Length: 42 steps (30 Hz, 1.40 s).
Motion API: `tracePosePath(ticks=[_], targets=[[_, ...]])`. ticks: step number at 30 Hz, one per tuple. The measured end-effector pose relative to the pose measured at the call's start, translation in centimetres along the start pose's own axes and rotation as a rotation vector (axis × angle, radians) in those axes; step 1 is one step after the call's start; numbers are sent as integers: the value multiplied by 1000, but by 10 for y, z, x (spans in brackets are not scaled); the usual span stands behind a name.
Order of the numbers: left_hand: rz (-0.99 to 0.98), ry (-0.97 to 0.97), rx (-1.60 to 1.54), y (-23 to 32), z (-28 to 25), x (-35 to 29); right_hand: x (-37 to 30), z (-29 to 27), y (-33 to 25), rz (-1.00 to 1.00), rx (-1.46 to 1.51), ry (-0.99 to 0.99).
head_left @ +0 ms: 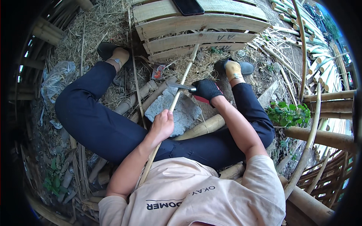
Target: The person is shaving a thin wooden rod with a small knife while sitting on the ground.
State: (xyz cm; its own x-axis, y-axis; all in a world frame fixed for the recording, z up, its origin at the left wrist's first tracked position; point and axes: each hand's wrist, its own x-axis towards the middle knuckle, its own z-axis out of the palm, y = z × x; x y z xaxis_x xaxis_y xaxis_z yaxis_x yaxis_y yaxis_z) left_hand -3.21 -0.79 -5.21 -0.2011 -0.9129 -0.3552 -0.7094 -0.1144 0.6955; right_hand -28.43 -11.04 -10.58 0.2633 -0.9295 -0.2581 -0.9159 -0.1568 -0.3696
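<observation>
My bare left hand [163, 126] grips a long thin bamboo strip [184, 77] that runs from my lap up to the wooden pallet. My right hand [206, 90], in a black glove with red trim, holds a knife [181, 86] whose blade lies across the strip just above a flat grey stone [186, 111]. Both hands are between my spread legs in dark trousers.
A wooden pallet [196, 26] with a dark phone [187, 6] on it stands ahead. Thick bamboo poles [324, 137] and split strips [305, 37] lie at the right. Straw, a plastic bag [56, 79] and bamboo pieces [200, 128] cover the ground. A green plant [288, 113] grows at right.
</observation>
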Motion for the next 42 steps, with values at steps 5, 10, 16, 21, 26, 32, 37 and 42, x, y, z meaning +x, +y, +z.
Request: tracePosePath(ticks=[5, 10, 16, 21, 26, 32, 37, 42], targets=[[27, -20, 45, 7, -5, 3, 3, -5, 6, 146, 10, 76], [-171, -161, -192, -4, -9, 1, -5, -13, -8, -101, -83, 23], [-193, -161, -253, -5, -7, 0, 1, -13, 28, 233, 48, 73], [-118, -120, -197, -5, -6, -6, -7, -15, -10, -58, 7, -36], [-54, -26, -4, 5, -7, -11, 3, -10, -1, 102, 48, 5], [-71, -47, -28, 10, -13, -12, 0, -12, -6, 51, -13, -34], [-17, -10, 31, 5, -8, -12, 0, -17, -12, 135, 24, 7], [-78, -19, -23, 11, -10, -22, -4, -17, -17, 122, 13, 6]])
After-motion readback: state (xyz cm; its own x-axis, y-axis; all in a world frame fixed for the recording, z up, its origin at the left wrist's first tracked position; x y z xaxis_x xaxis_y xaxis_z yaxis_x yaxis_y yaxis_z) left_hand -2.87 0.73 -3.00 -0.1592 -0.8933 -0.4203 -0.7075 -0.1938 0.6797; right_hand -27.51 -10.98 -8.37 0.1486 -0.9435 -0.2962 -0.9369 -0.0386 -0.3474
